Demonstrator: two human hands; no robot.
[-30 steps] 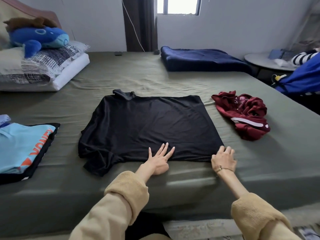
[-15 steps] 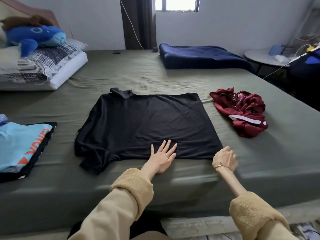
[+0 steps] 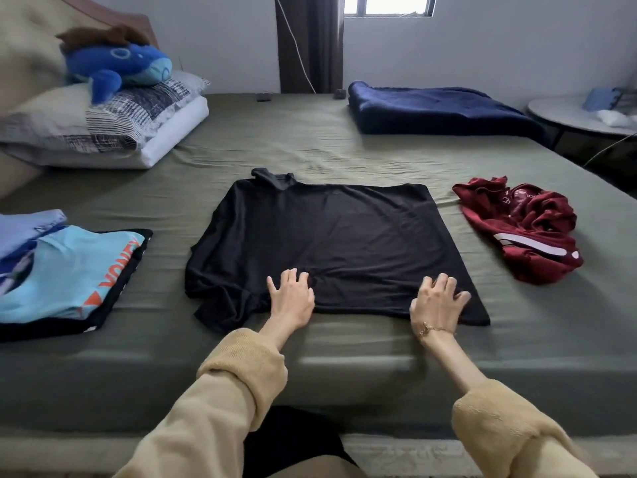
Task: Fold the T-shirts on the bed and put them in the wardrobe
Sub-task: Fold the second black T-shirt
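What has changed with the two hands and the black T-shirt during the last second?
Both hands moved forward onto the black T-shirt. The left hand, earlier flat at the near hem with straight fingers, now lies further in with curled fingers, the cloth bunching there. The right hand, earlier at the near right corner, now rests on the shirt, fingers bent. The shirt's outline, the red garment and the folded light-blue shirt stayed put.
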